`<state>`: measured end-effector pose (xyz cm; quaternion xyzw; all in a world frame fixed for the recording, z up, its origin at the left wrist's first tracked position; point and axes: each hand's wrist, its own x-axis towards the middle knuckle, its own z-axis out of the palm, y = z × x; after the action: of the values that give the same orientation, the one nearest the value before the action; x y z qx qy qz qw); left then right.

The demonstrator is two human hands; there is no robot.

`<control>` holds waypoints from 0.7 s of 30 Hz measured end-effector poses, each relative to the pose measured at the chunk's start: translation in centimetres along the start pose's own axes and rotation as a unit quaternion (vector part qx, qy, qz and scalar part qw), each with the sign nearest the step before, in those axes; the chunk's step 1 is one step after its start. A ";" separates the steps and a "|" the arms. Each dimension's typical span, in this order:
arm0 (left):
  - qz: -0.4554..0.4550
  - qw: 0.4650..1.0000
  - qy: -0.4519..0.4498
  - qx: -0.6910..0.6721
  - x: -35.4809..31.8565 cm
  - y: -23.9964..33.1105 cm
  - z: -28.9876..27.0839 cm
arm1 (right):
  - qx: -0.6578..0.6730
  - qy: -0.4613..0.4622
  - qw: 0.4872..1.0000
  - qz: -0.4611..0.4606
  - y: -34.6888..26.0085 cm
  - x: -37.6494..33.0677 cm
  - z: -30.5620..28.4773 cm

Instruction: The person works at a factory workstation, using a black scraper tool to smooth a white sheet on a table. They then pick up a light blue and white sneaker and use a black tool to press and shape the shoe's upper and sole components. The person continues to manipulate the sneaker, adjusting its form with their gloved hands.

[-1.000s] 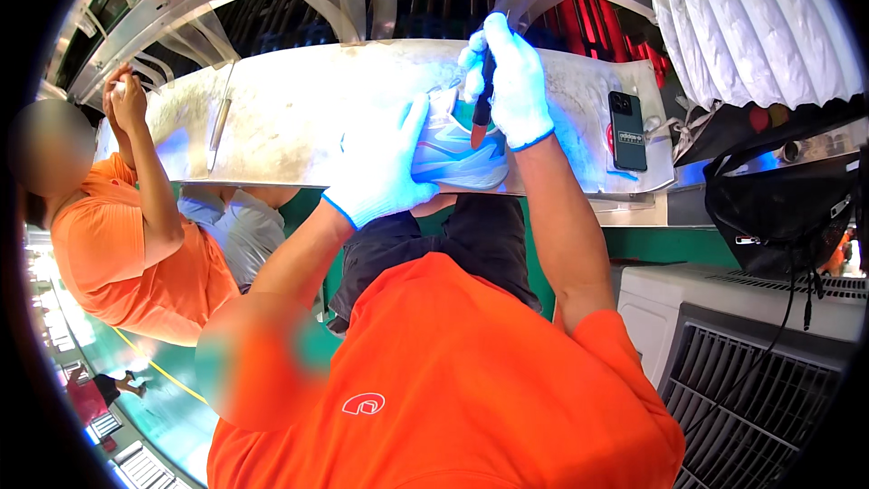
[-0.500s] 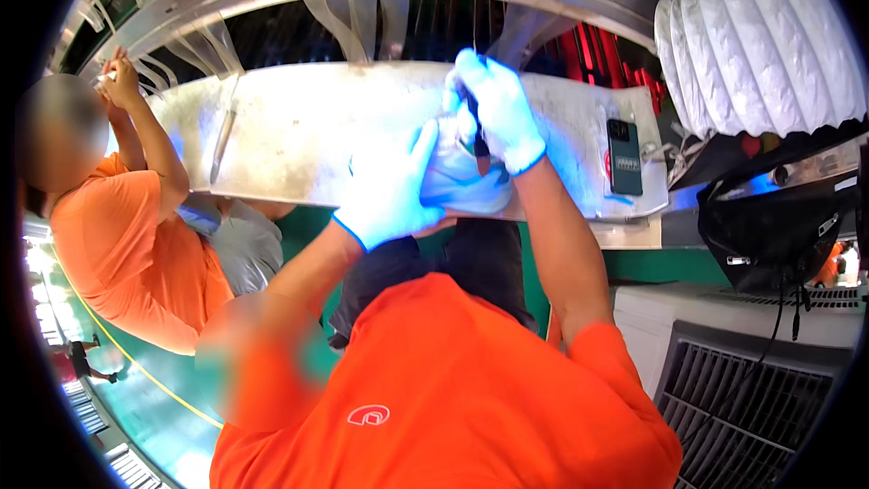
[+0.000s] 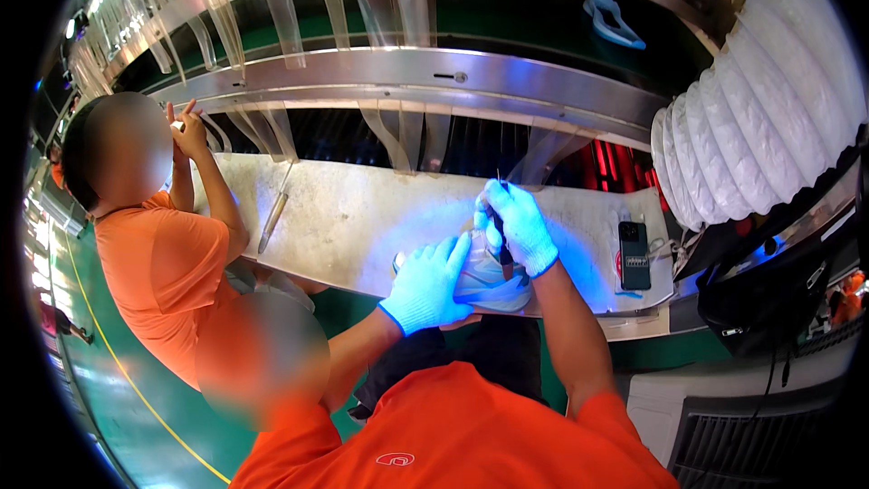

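My left hand (image 3: pixel 425 285), in a pale knit glove, cups the side of a white shoe (image 3: pixel 484 279) that rests on the near edge of a worn pale workbench (image 3: pixel 362 217). Above the shoe, my right hand (image 3: pixel 518 226), also gloved, pinches a thin dark tool (image 3: pixel 500 234) whose tip points down into the shoe's top. The shoe is mostly hidden by both hands. Bluish light falls on the gloves and the shoe.
A co-worker in an orange shirt (image 3: pixel 167 281) stands at the left with a hand raised to the face. A long-handled tool (image 3: pixel 272 211) lies on the bench. A dark phone (image 3: pixel 634 254) lies at the right, beside a white ribbed duct (image 3: pixel 751 127). Clear plastic strips (image 3: pixel 398 136) hang behind.
The view has tilted up, so the bench and my hands sit lower in the picture. Both hands stay on the shoe; the right hand has shifted slightly with the tool.
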<state>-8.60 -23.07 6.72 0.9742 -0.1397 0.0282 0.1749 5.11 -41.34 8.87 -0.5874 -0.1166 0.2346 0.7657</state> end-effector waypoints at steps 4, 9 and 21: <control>0.021 0.999 0.026 -0.018 -0.1 -0.1 -0.1 | 0.010 0.006 1.000 -0.014 0.3 0.0 -0.2; 0.032 0.997 0.046 -0.049 -0.3 0.2 -0.2 | 0.049 0.002 0.999 -0.003 1.3 0.2 -1.1; 0.020 0.999 0.028 -0.029 -0.9 0.3 -0.7 | 0.029 -0.005 1.000 -0.006 0.4 -0.7 -0.3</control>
<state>-9.54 -22.84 7.35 0.9646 -0.1550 0.0545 0.2062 4.56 -41.88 8.43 -0.5633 -0.1173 0.2367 0.7829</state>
